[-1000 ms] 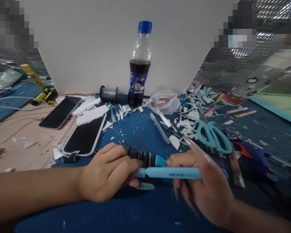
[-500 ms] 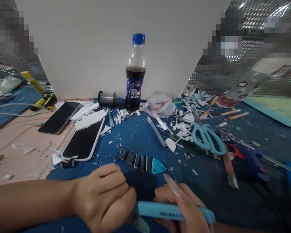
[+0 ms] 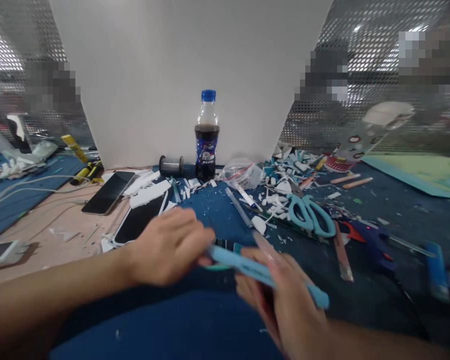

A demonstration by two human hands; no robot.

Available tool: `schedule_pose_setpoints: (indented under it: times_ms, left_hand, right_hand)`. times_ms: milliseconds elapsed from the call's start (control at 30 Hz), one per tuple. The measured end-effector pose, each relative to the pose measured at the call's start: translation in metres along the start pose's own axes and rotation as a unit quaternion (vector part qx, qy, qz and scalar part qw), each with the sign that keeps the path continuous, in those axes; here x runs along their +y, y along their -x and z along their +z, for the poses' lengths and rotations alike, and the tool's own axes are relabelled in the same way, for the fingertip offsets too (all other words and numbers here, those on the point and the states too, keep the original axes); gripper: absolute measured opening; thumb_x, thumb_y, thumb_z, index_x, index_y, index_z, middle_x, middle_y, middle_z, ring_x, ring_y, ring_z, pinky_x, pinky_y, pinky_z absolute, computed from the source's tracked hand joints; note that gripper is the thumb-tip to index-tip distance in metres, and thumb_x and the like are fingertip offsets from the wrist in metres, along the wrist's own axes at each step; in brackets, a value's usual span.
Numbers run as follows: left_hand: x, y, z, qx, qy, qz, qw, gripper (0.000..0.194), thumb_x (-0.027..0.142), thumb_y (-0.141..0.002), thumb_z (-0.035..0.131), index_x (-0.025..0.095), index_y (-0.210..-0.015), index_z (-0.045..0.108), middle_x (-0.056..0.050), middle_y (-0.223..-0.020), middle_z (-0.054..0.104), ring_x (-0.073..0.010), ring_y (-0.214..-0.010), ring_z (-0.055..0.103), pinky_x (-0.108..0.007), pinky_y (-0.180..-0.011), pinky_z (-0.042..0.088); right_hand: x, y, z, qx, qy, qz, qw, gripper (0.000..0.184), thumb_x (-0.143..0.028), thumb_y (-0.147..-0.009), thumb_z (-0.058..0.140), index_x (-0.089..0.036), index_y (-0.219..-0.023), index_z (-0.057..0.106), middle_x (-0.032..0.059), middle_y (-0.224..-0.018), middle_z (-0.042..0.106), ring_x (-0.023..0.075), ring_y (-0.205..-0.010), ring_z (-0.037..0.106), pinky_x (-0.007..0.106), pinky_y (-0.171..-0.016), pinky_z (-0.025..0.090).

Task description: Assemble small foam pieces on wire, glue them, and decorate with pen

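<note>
My left hand is closed around the left end of a light blue marker pen. A pale green-blue strip shows just under that end. My right hand grips the marker's other end, fingers wrapped round it. From the right hand juts a pale pinkish pointed piece; whether it is a long fingernail or a held tool I cannot tell. Behind the hands lies a fish-shaped piece with dark segments and a blue head, mostly hidden now.
A cola bottle stands against the white board, beside a spool. White scraps surround light blue scissors. To the right lies a dark blue glue gun. Phones lie left, one partly behind my left hand.
Both hands and the marker have moved up and forward, over the fish-shaped piece. The marker now slopes down to the right. My view has tilted up.
</note>
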State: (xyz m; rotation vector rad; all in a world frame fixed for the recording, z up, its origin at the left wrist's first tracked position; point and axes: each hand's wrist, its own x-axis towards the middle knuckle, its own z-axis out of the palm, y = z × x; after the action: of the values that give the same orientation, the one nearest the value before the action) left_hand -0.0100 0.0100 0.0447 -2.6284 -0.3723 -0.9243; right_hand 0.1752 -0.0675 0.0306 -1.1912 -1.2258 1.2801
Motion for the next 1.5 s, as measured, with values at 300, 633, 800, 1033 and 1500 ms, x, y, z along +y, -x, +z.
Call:
schedule_pose_setpoints:
  times_ms: [300, 633, 800, 1033, 1500]
  left_hand:
    - [-0.062, 0.013, 0.034, -0.24, -0.157, -0.306, 0.908, 0.052, 0.04, -0.084, 0.045, 0.001, -0.119, 0.046, -0.023, -0.099, 0.06, -0.0373, -0.098, 0.055, -0.047, -0.079, 0.047]
    - [-0.069, 0.023, 0.042, -0.317, -0.141, -0.293, 0.891, 0.043, 0.015, -0.084, 0.036, -0.004, -0.122, 0.043, -0.024, -0.095, 0.062, -0.0307, -0.087, 0.061, -0.04, -0.073, 0.047]
    - [-0.066, 0.018, 0.035, -0.322, -0.152, -0.298, 0.886, 0.046, 0.005, -0.083, 0.033, -0.004, -0.127, 0.04, -0.026, -0.097, 0.062, -0.0275, -0.082, 0.062, -0.039, -0.07, 0.047]
    - [-0.06, 0.018, 0.042, -0.33, -0.151, -0.313, 0.878, 0.047, 0.027, -0.091, 0.033, -0.001, -0.128, 0.04, -0.025, -0.094, 0.063, -0.0327, -0.078, 0.063, -0.039, -0.063, 0.044]
    - [-0.057, 0.019, 0.034, -0.347, -0.192, -0.267, 0.878, 0.054, -0.002, -0.08, 0.026, -0.007, -0.132, 0.04, -0.023, -0.086, 0.065, -0.0241, -0.075, 0.063, -0.034, -0.066, 0.048]
  right_hand:
    - [-0.05, -0.074, -0.06, 0.02, 0.585, -0.175, 0.792, 0.04, -0.042, -0.093, 0.033, -0.009, -0.11, 0.047, -0.0046, -0.046, 0.041, 0.0109, -0.038, 0.035, 0.026, -0.041, 0.023]
    - [-0.047, -0.083, -0.077, -0.072, 0.74, -0.031, 0.668, 0.021, -0.028, -0.088, 0.051, -0.01, -0.088, 0.062, 0.013, -0.074, 0.063, 0.0186, -0.058, 0.056, 0.028, -0.048, 0.03]
    - [-0.039, -0.09, -0.081, -0.086, 0.759, -0.033, 0.645, 0.026, -0.033, -0.087, 0.055, -0.009, -0.094, 0.061, 0.0155, -0.084, 0.063, 0.0247, -0.071, 0.061, 0.03, -0.051, 0.033]
    - [-0.036, -0.091, -0.084, -0.11, 0.763, -0.011, 0.637, 0.054, -0.057, -0.084, 0.053, -0.006, -0.1, 0.06, 0.0173, -0.086, 0.062, 0.0276, -0.072, 0.06, 0.031, -0.051, 0.037]
    - [-0.048, -0.069, -0.07, -0.097, 0.766, 0.023, 0.635, 0.056, -0.049, -0.086, 0.054, -0.001, -0.116, 0.059, 0.026, -0.103, 0.059, 0.038, -0.093, 0.058, 0.042, -0.067, 0.047]
